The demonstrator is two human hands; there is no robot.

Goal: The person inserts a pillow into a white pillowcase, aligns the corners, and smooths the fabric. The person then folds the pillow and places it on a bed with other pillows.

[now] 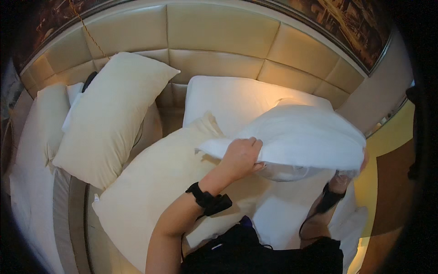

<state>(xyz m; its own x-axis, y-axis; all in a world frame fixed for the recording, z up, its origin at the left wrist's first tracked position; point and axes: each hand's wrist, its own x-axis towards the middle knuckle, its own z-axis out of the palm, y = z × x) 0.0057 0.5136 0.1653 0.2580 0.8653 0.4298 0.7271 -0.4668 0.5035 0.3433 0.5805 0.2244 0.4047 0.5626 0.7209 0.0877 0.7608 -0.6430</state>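
Note:
A white pillowcase (301, 133) billows out in front of me, its open mouth turned towards my body. My left hand (241, 156) pinches the near edge at the left of that mouth. At its right corner my right hand (342, 179) holds the cloth, the fingers partly hidden by the fabric. Beneath my left forearm lies a cream pillow (164, 174), spread across the bed and uncovered. Behind the pillowcase, a white pillow (219, 97) rests by the headboard.
Another cream pillow (106, 116) leans across the gap between this bed and a second bed (29, 191) at the left. A padded headboard (222, 27) runs along the wall, under framed pictures (352, 24). A yellow and brown floor (390, 191) shows on the right.

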